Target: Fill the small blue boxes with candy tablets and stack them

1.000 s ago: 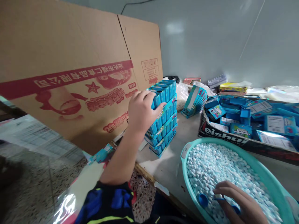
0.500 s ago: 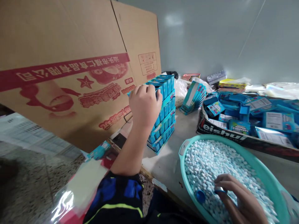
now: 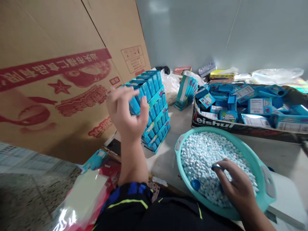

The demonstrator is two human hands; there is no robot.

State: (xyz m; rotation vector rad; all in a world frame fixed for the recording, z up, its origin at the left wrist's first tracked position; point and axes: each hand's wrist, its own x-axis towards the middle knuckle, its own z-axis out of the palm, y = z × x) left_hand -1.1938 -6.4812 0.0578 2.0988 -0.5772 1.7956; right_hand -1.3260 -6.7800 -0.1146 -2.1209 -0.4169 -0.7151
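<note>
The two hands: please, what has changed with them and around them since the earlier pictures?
The fingers of the left hand, earlier curled over the stack of blue cardboard boxes, have opened; whether they still touch it is unclear. The right hand, over the oval turquoise plastic basin, has shifted slightly away from the small round blue cup, still pinching a small shiny rimmed piece. The stack and cup stayed put.

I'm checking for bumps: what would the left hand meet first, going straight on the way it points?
Probably the stack of small blue cardboard boxes beyond the left hand; the depth between them is unclear.
</note>
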